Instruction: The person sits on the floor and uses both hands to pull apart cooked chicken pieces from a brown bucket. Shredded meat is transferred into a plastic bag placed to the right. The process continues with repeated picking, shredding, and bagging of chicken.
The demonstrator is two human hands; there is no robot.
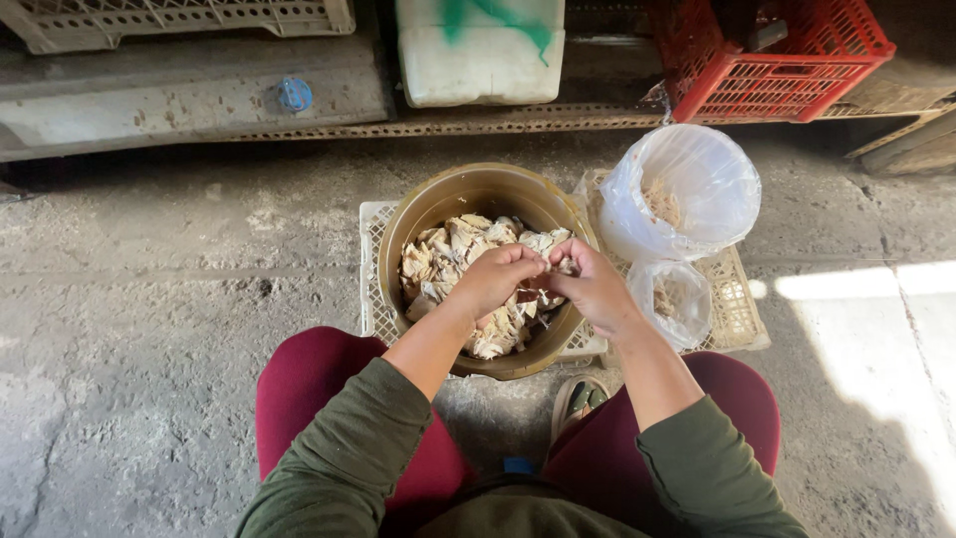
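L hand (495,278) & R hand (590,286) meet over bowl (418,214), both pinched on one meat piece (535,284); bags (687,189) just beside bowl.

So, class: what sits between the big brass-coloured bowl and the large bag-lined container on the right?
In the head view, nothing stands between the bowl and the container; only a sliver of the white crate beneath shows there.
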